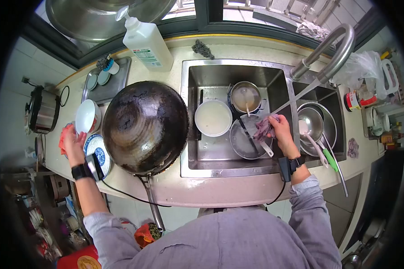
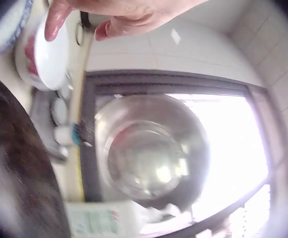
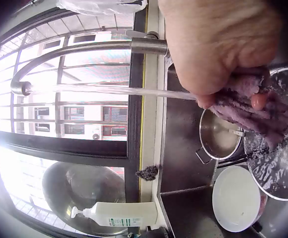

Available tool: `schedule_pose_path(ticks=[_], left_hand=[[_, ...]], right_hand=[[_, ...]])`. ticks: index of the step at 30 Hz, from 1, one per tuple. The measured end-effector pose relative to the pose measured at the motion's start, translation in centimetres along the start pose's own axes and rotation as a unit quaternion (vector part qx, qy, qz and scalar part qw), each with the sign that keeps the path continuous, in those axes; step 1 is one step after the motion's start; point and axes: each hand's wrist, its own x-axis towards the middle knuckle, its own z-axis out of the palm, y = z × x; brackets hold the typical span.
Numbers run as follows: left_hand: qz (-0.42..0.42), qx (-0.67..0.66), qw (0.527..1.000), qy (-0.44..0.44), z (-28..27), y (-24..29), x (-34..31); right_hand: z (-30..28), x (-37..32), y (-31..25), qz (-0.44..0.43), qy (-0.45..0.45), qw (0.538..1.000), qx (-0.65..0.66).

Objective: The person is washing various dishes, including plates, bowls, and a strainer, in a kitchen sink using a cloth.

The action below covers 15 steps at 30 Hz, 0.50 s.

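Note:
At the head view's left, my left hand reaches beside a white bowl with red patterning. In the left wrist view one fingertip overlaps the bowl's rim, and the fingers are spread. A blue-and-white plate lies near the wrist. Over the sink, my right hand grips a wet purple rag. The rag is above a round pan with water in it. Water from the tap streams down toward this hand.
A large upturned wok lies between my left hand and the sink. The sink also holds a white bowl of cloudy liquid and a small pot. Pans fill the right basin. A pump bottle stands behind.

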Motion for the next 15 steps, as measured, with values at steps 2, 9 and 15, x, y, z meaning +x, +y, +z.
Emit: schedule_pose_path(ticks=[2, 9, 15], left_hand=[[-0.028, -0.082, 0.996, 0.011, 2.3, 4.0, -2.4], [-0.215, -0.01, 0.92, -0.328, 24.0, -0.6, -22.4], [-0.202, 0.29, 0.877, -0.326, 27.8, -14.6, -25.0]], right_hand=[[-0.3, 0.4, 0.3, -0.003, -0.006, 1.0, 0.01], [-0.8, -0.2, -0.2, 0.002, -0.033, 0.998, 0.044], [-3.3, -2.5, -0.6, 0.014, -0.058, 0.992, 0.113]])
